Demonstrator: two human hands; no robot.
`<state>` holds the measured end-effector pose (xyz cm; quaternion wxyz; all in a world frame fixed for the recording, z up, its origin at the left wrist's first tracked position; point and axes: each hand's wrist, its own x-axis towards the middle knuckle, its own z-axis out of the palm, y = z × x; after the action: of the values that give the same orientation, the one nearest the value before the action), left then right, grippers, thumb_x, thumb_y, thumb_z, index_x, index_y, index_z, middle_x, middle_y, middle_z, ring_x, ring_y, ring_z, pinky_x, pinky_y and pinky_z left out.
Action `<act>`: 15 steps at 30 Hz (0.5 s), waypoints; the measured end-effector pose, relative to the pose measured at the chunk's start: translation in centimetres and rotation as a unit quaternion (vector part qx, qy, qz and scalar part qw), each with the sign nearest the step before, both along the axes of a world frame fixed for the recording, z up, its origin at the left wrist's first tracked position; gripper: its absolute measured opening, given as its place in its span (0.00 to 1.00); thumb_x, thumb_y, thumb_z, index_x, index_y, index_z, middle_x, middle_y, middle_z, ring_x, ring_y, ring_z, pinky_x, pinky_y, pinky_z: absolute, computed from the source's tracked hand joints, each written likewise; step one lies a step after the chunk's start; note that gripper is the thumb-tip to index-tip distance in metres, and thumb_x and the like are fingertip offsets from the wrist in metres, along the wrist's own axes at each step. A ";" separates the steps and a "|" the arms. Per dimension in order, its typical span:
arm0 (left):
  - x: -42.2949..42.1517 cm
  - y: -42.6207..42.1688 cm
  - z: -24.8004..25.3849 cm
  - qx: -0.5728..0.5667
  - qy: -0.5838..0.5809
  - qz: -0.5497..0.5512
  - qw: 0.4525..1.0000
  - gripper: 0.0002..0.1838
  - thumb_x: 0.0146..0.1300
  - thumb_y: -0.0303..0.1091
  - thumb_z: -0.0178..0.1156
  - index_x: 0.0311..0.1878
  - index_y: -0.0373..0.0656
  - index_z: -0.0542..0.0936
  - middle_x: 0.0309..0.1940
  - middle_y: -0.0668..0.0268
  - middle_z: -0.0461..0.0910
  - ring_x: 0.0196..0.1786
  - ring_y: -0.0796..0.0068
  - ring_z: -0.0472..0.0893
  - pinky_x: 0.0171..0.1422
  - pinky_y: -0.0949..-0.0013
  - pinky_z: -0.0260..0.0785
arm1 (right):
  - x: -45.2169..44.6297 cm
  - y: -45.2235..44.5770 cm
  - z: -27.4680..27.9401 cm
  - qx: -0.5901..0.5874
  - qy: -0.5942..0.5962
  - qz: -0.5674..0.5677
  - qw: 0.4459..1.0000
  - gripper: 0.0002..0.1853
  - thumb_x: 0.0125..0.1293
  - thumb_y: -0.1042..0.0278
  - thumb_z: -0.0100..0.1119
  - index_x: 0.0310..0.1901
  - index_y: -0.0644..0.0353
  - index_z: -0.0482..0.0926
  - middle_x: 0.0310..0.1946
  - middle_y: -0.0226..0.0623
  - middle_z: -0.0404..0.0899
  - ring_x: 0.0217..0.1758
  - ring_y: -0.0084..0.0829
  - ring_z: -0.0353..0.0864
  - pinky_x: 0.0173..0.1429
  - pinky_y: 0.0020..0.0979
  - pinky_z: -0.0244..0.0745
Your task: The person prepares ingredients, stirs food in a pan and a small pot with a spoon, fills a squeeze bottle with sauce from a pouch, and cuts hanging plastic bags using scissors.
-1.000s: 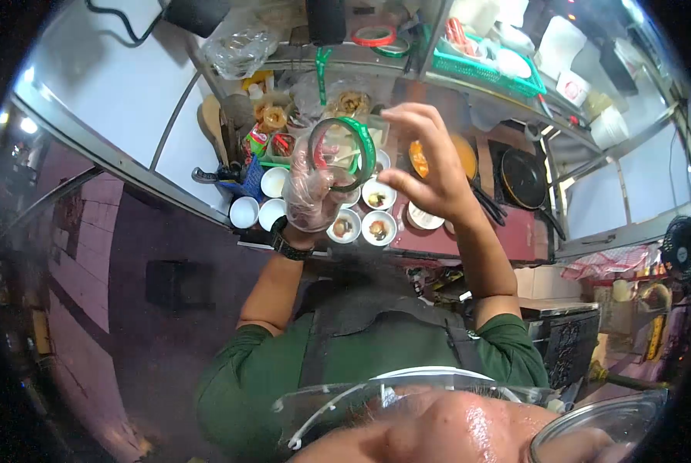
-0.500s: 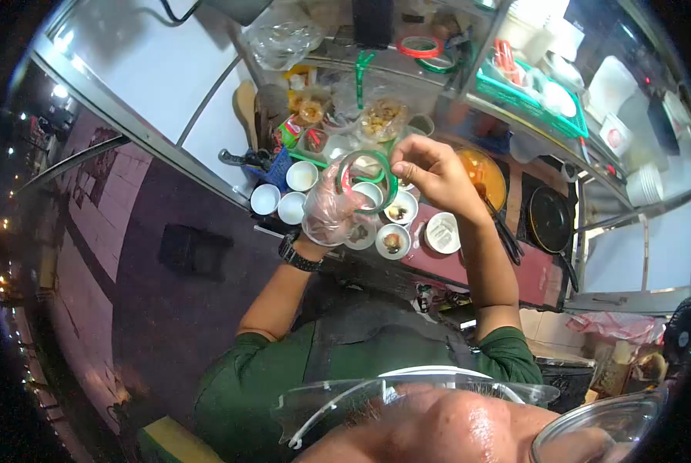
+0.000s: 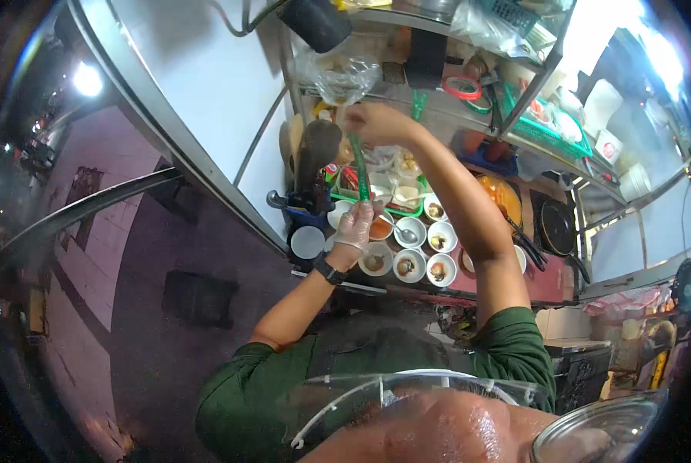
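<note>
My left hand (image 3: pixel 353 228), in a clear plastic glove, is closed around the lower end of a green tape roll (image 3: pixel 363 171). The roll shows as a narrow upright band, seemingly edge-on; whether a loose strip hangs from it I cannot tell. My bare right hand (image 3: pixel 380 123) is raised at the band's upper end, fingers pinched together there and slightly blurred. Just below and right of my left hand stand several small white bowls. One holds a red-orange sauce (image 3: pixel 381 227), another a spoon (image 3: pixel 409 232), and others bits of food (image 3: pixel 441 238).
Behind the bowls is a green tray (image 3: pixel 403 210) of containers. Dark-handled utensils stand in a blue holder (image 3: pixel 303 212) at left. An orange-filled pan (image 3: pixel 500 201) and a black frying pan (image 3: pixel 558 228) sit at right. A metal shelf (image 3: pixel 407 96) with a red tape roll (image 3: pixel 462 87) is above.
My right hand has moved up and left, above my left hand. The green roll has turned from a round face-on ring to a narrow band. The camera view has shifted.
</note>
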<state>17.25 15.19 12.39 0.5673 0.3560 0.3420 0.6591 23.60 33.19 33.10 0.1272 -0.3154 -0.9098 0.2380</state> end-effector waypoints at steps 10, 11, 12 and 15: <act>-1.8 4.8 7.6 0.126 0.033 0.007 0.991 0.17 0.78 0.47 0.53 0.53 0.42 0.76 0.44 0.72 0.76 0.49 0.81 0.74 0.64 0.68 0.68 | -3.0 8.7 1.2 0.045 0.232 -0.019 0.971 0.11 0.60 0.72 0.62 0.44 0.59 0.80 0.39 0.39 0.82 0.50 0.37 0.83 0.57 0.33 0.73; -1.1 5.5 8.7 0.111 -0.027 0.019 0.993 0.17 0.78 0.46 0.53 0.55 0.42 0.76 0.44 0.72 0.76 0.48 0.82 0.74 0.63 0.70 0.68 | -3.2 9.9 1.9 0.047 0.231 -0.019 0.972 0.11 0.60 0.72 0.62 0.44 0.59 0.80 0.39 0.39 0.82 0.50 0.37 0.83 0.57 0.33 0.73; -0.4 6.0 9.7 0.083 -0.076 0.024 0.993 0.17 0.79 0.45 0.52 0.58 0.42 0.75 0.46 0.72 0.76 0.47 0.83 0.73 0.61 0.72 0.67 | -3.2 11.0 2.5 0.059 0.150 -0.029 0.986 0.10 0.61 0.70 0.61 0.45 0.58 0.80 0.38 0.38 0.83 0.47 0.38 0.83 0.55 0.33 0.74; 0.4 7.1 10.7 0.042 -0.087 0.043 0.994 0.20 0.79 0.45 0.52 0.64 0.42 0.73 0.47 0.72 0.76 0.46 0.84 0.73 0.58 0.74 0.65 | -3.0 12.0 2.9 0.083 0.054 -0.065 0.993 0.10 0.64 0.68 0.60 0.45 0.59 0.80 0.36 0.39 0.84 0.42 0.41 0.84 0.50 0.34 0.76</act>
<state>17.64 22.30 23.06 0.5508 0.3057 0.2786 0.7249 20.57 45.14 36.00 0.2172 -0.3486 -0.8958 0.1696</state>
